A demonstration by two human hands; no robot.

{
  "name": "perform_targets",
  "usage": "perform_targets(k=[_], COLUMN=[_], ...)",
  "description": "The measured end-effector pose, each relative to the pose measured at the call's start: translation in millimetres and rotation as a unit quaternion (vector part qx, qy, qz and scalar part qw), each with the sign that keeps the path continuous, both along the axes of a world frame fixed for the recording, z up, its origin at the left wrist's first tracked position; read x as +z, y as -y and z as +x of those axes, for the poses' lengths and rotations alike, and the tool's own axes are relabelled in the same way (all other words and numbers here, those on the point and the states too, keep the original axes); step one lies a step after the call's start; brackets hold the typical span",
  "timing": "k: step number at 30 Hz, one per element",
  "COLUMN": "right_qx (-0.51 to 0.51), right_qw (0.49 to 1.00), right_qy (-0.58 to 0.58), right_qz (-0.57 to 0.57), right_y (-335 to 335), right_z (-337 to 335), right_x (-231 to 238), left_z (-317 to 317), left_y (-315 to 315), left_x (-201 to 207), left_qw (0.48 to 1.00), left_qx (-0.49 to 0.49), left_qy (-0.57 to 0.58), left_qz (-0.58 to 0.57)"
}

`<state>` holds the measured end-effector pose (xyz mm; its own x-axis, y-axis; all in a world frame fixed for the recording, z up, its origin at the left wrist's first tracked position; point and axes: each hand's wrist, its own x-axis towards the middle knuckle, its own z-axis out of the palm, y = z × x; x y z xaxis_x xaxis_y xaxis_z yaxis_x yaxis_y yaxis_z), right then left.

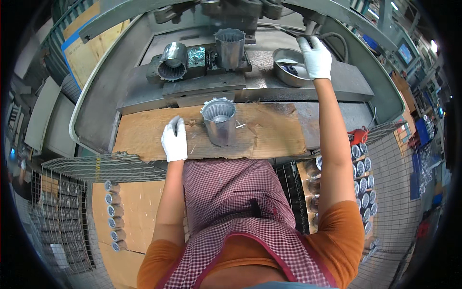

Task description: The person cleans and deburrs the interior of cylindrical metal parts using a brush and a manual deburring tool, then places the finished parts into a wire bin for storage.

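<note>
In a white glove, my left hand [174, 140] rests at the wooden board [144, 130], fingers loosely extended and nothing seen in them. Just right of it a ribbed metal cup-shaped casting [220, 125] stands upright, its toothed rim up. My right hand [316, 59], also gloved, is raised beside a round metal bowl [284, 72] with fingers apart. Its fingertips come close to a dark machine part [314, 24]; whether they touch cannot be told. On the machine, one similar casting [173, 60] lies tilted in a fixture and another casting [230, 48] stands upright.
Wire-mesh carts stand on both sides. Several finished-looking metal cups [114, 211] line the left cart's cardboard [139, 207], and several more cups [364, 185] fill the right one. A red object [358, 136] hangs at the right cart's edge. Metal machine walls [98, 91] flank the work area.
</note>
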<state>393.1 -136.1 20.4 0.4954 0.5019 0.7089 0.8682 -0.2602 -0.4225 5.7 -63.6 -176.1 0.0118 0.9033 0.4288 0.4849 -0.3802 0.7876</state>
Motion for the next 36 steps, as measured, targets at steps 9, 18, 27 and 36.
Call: perform_targets(k=[9, 18, 27, 36], right_qx=[-0.017, -0.034, 0.260, 0.460], right_qw=[0.976, 0.994, 0.767, 0.336], right_qy=[-0.048, -0.097, -0.583, -0.787], right_qz=[-0.212, -0.040, -0.062, 0.237], right_y=[60.9, 160.1, 207.8, 219.0], right_z=[45.5, -23.2, -101.1, -139.0], right_x=[-69.9, -118.8, -151.3, -141.6], left_z=[55.6, 49.6, 71.8, 112.2], left_y=[45.2, 88.9, 144.1, 179.1], left_x=[75.2, 67.5, 127.5, 99.5], left_qw=[0.974, 0.920, 0.894, 0.854], left_qx=[-0.166, -0.277, -0.353, -0.503], left_qy=[-0.140, -0.097, -0.011, 0.097], left_qz=[-0.062, 0.259, 0.277, 0.097])
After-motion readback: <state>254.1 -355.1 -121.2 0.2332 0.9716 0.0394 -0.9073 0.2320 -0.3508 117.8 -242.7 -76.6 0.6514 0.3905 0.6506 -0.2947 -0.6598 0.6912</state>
